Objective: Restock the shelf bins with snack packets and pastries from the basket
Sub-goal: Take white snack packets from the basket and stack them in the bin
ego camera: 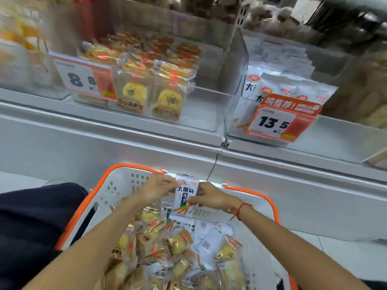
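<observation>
A long white shelf ledge [104, 130] runs above pale floor tiles [345, 256].

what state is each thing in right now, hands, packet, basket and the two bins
left hand: fingers pinching the white snack packet's left edge
right hand: fingers pinching its right edge
white snack packet: upright, held above the basket
basket: still holds many pastries and white packets
pastry bin: partly filled, right part bare
white packet bin: partly filled, packets standing behind the 13.5 tag
</observation>
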Available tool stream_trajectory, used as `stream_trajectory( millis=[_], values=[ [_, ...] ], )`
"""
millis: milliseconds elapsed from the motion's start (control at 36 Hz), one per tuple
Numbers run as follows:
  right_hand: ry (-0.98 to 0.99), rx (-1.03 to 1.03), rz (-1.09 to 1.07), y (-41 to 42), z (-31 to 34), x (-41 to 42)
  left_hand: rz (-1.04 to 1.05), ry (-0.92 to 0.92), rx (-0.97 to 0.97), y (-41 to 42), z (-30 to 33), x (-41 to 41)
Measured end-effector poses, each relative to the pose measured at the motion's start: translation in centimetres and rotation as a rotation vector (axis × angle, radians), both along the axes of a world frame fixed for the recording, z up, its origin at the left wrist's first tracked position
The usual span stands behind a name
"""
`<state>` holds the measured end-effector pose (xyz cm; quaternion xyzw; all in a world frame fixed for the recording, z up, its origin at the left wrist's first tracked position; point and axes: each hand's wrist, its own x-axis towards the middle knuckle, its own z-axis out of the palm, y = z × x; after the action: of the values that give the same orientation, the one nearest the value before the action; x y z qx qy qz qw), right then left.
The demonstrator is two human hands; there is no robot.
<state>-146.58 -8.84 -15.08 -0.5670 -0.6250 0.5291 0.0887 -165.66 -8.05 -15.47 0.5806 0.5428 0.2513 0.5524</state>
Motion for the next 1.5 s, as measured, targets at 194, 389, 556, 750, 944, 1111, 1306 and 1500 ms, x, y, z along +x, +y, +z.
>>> stream_trajectory(
  millis=[194, 389, 556, 750, 944, 1111, 1306, 1500],
  values=[
    [-0.083, 0.042, 0.128, -0.4, 9.8, 6.1, -0.093, -0.100, 0.140, -0.4, 7.8, 4.5],
    [-0.202, 0.093, 0.197, -1.2, 19.0, 10.3, -0.084, -0.176, 0.369, -1.7, 14.3, 8.6],
    [-0.006, 0.242, -0.058, -3.3, 23.7, 13.9, 0.109, -0.117, 0.720, -1.7, 19.5, 11.9],
    [0.202, 0.283, -0.370, -4.1, 26.0, 19.6, 0.015, 0.287, 1.158, 1.0, 24.8, 16.0],
    [0.279, 0.332, -0.717, -0.3, 26.5, 22.2, -0.207, 0.697, 1.131, 4.4, 25.4, 19.2],
    [-0.018, 0.460, -0.642, 5.4, 25.2, 21.4, -0.083, 0.701, 1.082, 5.0, 24.8, 19.0],
    [-0.341, 0.339, -0.531, 9.3, 22.9, 19.5, -0.089, 0.673, 1.060, 5.7, 24.9, 17.8],
    [-0.521, 0.299, -0.482, 10.5, 22.3, 18.0, -0.073, 0.680, 1.068, 6.0, 24.6, 17.9]
  ],
)
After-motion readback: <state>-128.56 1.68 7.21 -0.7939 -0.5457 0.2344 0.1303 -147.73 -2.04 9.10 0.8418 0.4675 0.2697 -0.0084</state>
